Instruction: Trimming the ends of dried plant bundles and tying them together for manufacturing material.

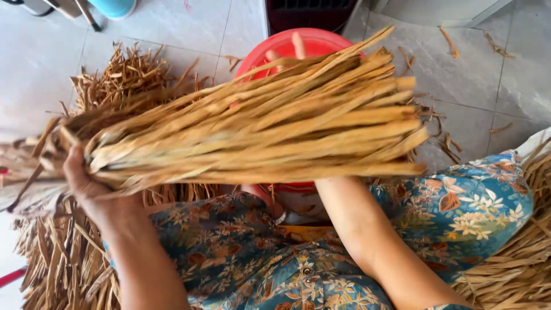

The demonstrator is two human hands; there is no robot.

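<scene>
- Background: pale grey tiled floor (172, 23) w/ dark grout lines; loose dry scraps lying scattered at upper right.
- Red basin (287, 46) sitting on the floor at top centre, mostly hidden behind the bundle; a few pale sticks poking up inside it.
- Bundle of dry strips (258, 129), tan to golden, flat and long, lying roughly horizontal across the middle of the view, above the basin and the lap; cut ends fanning out toward the right.
- Left hand (92, 186) gripping the bundle at its left, gathered end; palm under the strips, fingers wrapped up and around, clamped on it.
- Right hand: forearm (356, 229) reaching up under the bundle near centre-right; the hand itself is hidden behind the strips, so open or closed cannot be told.
- Pile of strips (115, 80) of the same dry material lying on the floor behind and below the left hand, spreading down the left edge.
- Second heap of strips (516, 258) lying at lower right, beside the knee.
- Floral dress (459, 206), blue w/ orange and white flowers, covering the lap at bottom.
- Blue container (115, 7) showing partly at the top left edge.
</scene>
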